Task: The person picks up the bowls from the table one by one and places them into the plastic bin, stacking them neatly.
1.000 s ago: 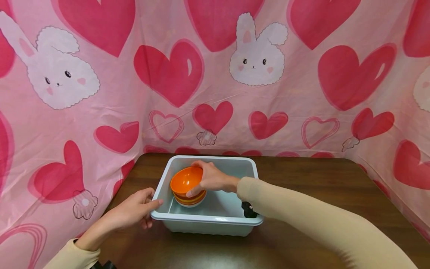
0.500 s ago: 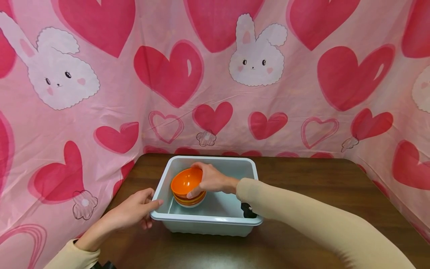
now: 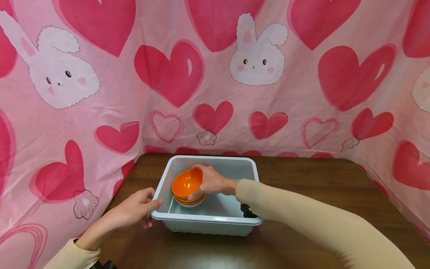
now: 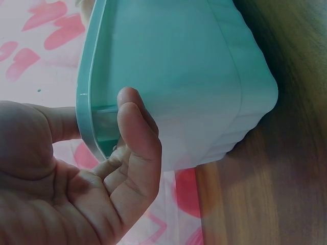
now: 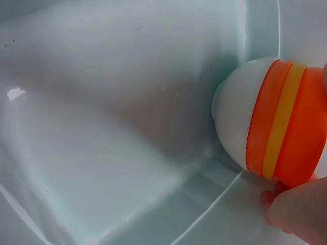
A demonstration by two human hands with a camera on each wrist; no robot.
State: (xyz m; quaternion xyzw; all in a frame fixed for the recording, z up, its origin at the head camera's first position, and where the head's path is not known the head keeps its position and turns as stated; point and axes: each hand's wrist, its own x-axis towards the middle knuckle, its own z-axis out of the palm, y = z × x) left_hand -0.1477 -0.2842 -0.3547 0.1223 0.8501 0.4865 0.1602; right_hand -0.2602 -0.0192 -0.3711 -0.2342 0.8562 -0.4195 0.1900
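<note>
A pale blue-grey plastic basin (image 3: 215, 220) stands on the table with a stack of bowls in its left part. On top is an orange bowl (image 3: 184, 184), tilted a little; my right hand (image 3: 212, 181) grips it by its right side, thumb at the near edge and fingers at the far edge. The right wrist view shows a white bowl (image 5: 237, 109) at the bottom, with orange and yellow (image 5: 284, 120) rims nested above it. My left hand (image 3: 136, 207) holds the basin's near left rim, thumb above and fingers curled underneath, as the left wrist view (image 4: 120, 168) confirms.
The dark brown wooden table (image 3: 302, 194) extends to the right of the basin and in front of it. A pink cloth (image 3: 215, 89) with hearts and rabbits hangs at the back and both sides. The basin's walls surround the stack.
My right hand has lowered slightly with the orange bowl, which now sits closer down on the stack. My left hand stays on the basin rim.
</note>
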